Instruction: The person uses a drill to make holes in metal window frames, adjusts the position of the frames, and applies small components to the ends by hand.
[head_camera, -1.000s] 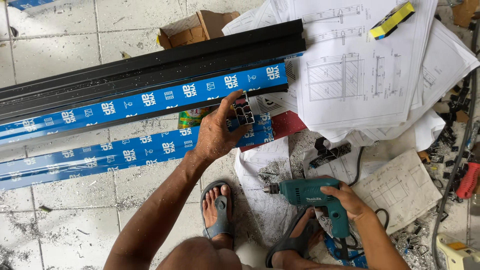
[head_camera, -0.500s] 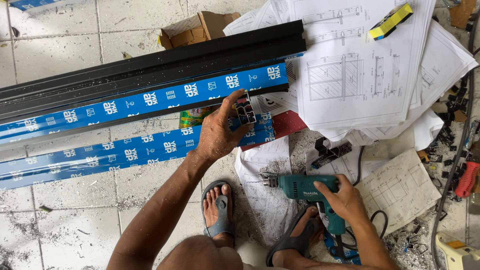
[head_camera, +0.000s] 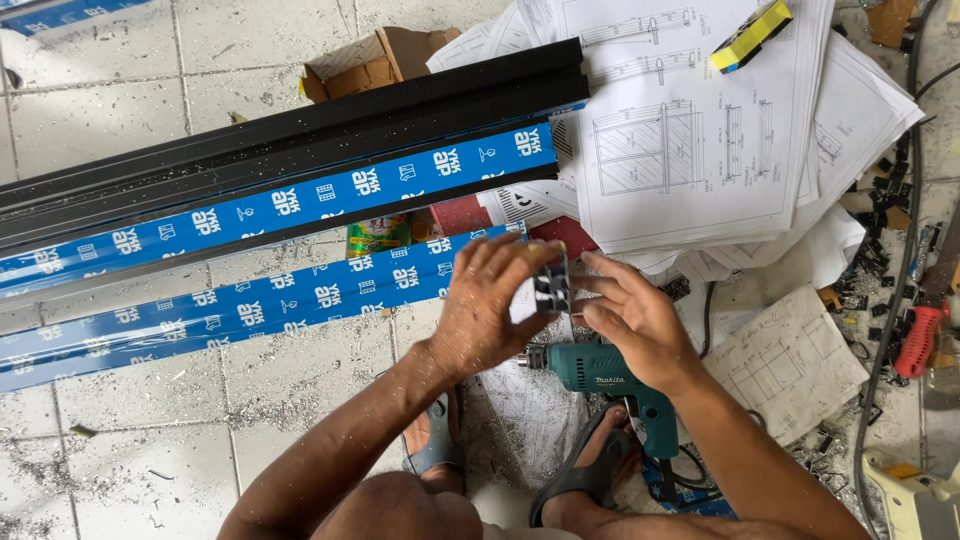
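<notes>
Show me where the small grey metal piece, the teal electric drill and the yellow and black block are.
small grey metal piece (head_camera: 552, 290), head view, its ribbed middle between both hands
teal electric drill (head_camera: 600, 368), head view, its body
yellow and black block (head_camera: 750, 36), head view, its top face

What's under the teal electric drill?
The teal electric drill lies on paper sheets on the tiled floor, beside a sandalled foot. The right hand covers its rear.

The right hand (head_camera: 635, 315) left the drill (head_camera: 610, 375) and joined the left hand (head_camera: 490, 315) on the metal piece (head_camera: 552, 287).
</notes>
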